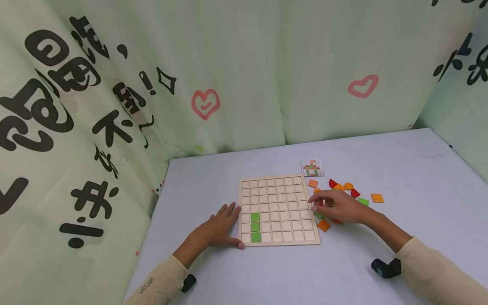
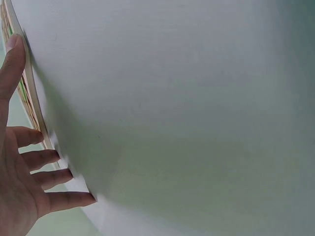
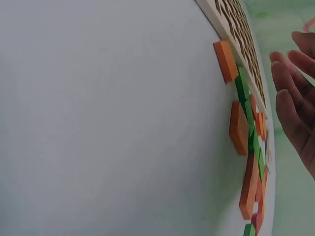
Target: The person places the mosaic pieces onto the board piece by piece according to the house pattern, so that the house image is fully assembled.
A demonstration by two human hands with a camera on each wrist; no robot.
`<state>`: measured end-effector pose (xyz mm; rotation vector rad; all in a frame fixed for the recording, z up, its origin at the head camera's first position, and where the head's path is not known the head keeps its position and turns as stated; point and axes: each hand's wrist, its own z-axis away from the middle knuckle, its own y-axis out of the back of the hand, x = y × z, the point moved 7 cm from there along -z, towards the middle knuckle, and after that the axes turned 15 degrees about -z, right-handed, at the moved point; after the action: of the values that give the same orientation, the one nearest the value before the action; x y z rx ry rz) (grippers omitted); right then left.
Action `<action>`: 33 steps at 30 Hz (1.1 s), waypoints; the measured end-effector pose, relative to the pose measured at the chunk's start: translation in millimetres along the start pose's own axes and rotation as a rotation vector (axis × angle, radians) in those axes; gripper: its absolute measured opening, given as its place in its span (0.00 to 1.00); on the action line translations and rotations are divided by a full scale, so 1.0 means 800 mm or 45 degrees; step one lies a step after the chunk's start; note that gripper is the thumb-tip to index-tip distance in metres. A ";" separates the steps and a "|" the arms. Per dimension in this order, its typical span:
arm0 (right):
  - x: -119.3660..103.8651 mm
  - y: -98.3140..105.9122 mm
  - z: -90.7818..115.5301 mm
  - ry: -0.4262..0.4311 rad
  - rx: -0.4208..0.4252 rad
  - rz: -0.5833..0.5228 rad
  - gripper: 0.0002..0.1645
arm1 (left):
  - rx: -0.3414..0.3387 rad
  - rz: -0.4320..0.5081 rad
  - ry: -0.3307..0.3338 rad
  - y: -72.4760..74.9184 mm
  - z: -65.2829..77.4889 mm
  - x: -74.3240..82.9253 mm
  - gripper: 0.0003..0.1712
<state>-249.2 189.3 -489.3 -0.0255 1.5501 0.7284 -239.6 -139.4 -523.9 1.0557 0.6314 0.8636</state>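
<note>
As L fingers point(image 2: 27, 136) touch brd point(image 1: 282, 214), greens point(image 1: 255, 227) run fwd.

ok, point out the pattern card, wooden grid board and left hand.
Pattern card point(image 1: 312, 168): head view, middle of its face.
Wooden grid board point(image 1: 282, 206): head view, bare grid near its middle.
Left hand point(image 1: 222, 225): head view, back of the hand.

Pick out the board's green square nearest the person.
The bottom square, in the nearest row of the board; the middle square and top square sit farther back.
</note>
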 end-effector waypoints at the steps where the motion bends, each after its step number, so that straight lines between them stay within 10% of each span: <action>1: 0.003 0.005 0.004 -0.003 0.011 -0.003 0.16 | 0.003 -0.003 -0.001 0.000 0.000 0.000 0.69; 33: 0.055 0.029 0.050 -0.140 0.036 0.177 0.24 | -0.007 0.001 -0.007 0.003 0.003 0.001 0.69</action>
<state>-230.4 243.7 -516.4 0.1426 1.4667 0.8041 -237.8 -139.1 -520.7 1.0533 0.6237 0.8623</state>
